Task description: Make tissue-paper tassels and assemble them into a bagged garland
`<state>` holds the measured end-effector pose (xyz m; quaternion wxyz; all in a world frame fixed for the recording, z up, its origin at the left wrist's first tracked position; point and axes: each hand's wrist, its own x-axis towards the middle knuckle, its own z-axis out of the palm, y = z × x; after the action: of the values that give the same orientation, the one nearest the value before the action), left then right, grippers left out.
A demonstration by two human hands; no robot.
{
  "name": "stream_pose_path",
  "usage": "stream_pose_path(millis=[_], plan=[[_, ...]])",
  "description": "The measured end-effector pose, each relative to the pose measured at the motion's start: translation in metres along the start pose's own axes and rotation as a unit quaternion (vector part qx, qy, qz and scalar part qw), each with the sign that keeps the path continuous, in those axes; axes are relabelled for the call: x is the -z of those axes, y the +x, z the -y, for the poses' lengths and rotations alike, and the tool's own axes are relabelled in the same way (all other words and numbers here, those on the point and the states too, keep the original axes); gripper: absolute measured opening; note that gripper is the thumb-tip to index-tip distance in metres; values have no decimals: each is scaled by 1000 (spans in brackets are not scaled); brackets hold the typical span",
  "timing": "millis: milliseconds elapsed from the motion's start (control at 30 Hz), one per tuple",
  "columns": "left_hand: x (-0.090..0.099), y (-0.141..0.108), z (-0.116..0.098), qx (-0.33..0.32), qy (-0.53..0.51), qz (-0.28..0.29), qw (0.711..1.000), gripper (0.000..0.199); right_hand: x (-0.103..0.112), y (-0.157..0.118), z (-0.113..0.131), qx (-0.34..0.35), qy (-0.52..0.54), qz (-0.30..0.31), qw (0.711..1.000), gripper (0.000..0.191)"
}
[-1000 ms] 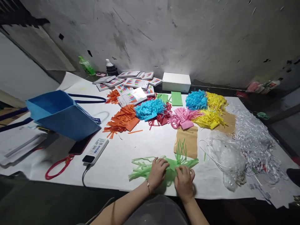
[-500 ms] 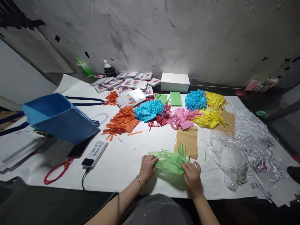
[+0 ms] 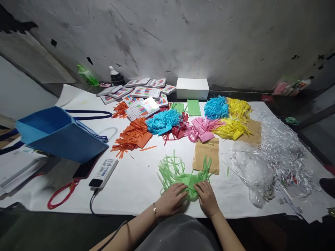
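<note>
Green fringed tissue paper (image 3: 190, 181) lies near the table's front edge, its strips fanned out to the upper left and upper right. My left hand (image 3: 174, 199) is on its lower left part, fingers closed on the paper. From the right, my right hand (image 3: 206, 196) grips the uncut middle of the same paper, close to the left fingertips. Just behind the green strips lies a brown paper envelope (image 3: 209, 155). Farther back are fringed bundles in orange (image 3: 134, 136), blue (image 3: 163, 122), pink (image 3: 202, 129) and yellow (image 3: 231, 129).
A blue bag (image 3: 60, 134), a phone (image 3: 87, 169) and a white power bank (image 3: 104, 173) with a cable are at left. Printed packs (image 3: 145, 92) and a white box (image 3: 192, 88) stand at the back. Clear plastic (image 3: 252, 170) and silvery strips (image 3: 282, 150) cover the right side.
My left hand has moved right and down across the paper, and my right hand has shifted left. The green strips, bunched between the hands before, now spread out to the upper left.
</note>
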<state>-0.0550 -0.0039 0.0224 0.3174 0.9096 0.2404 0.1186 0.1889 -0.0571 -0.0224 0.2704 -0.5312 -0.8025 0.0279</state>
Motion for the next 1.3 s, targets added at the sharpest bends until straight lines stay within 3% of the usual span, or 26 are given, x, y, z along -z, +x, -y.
stream_pose_path(millis=[100, 200, 300, 533, 767, 1033, 1300], plan=[[-26, 24, -3, 34, 20, 2, 999, 37, 15, -3, 2, -28, 0, 49, 998, 51], [-33, 30, -1, 48, 32, -18, 998, 27, 22, -7, 11, -23, -14, 59, 998, 51], [-32, 23, 0, 46, 8, -33, 998, 28, 13, -12, 21, -9, 10, 38, 999, 32], [-28, 14, -1, 59, -25, -17, 998, 26, 0, -20, 28, -99, 44, 17, 994, 15], [-21, 18, -6, 93, -26, -15, 995, 29, 4, -16, 29, -130, 71, 27, 989, 13], [-23, 17, -9, 96, -8, -24, 995, 18, -1, -12, 29, -159, 74, 29, 984, 15], [-31, 19, -8, 109, 22, -39, 993, 20, 7, -8, 25, -158, 99, 81, 979, 14]])
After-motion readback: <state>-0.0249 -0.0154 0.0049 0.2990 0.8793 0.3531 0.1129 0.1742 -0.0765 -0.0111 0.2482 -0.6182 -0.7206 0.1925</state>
